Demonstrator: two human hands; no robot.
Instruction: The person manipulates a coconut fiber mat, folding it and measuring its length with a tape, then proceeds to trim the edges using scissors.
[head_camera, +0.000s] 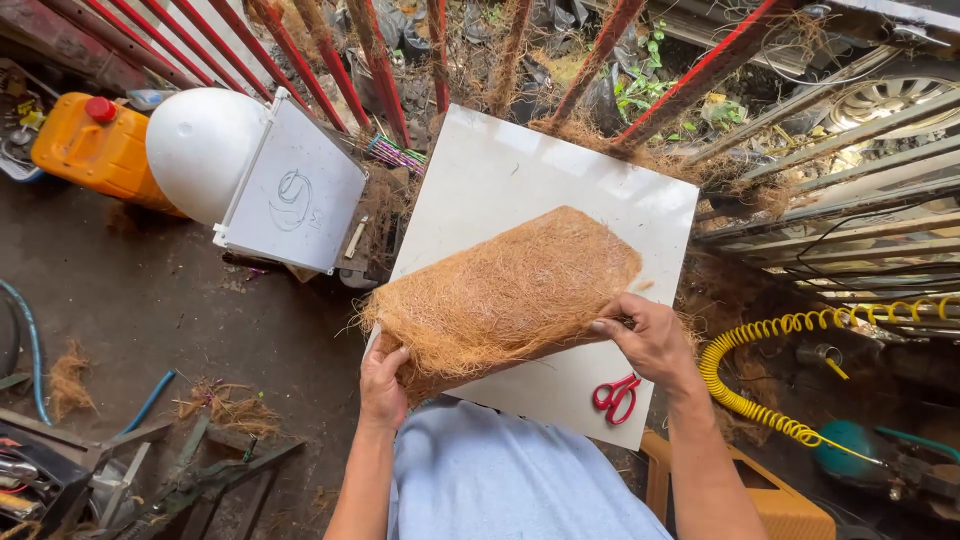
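— What is the person holding over the white board (520, 180)?

— A thick mat of coconut fibre (505, 292), orange-brown, coarse and hairy, roughly oblong with loose strands fraying off its edges. It is lying slantwise across the smooth, square worktop.

— Where are the hands sitting on it?

— The left hand (383, 385) is curling closed around the mat's lower left corner, fingers tucked beneath it. The right hand (650, 338) is pinching the mat's right edge, thumb on top.

— Anything near them?

— Red-handled scissors (616, 395) are lying on the board just below the right hand, apart from the mat. A coiled yellow hose (760, 385) is trailing to the right. Off left, an orange plastic jug (95, 148) with a red cap is standing beside a white dome (200, 145); what it is holding cannot be told.
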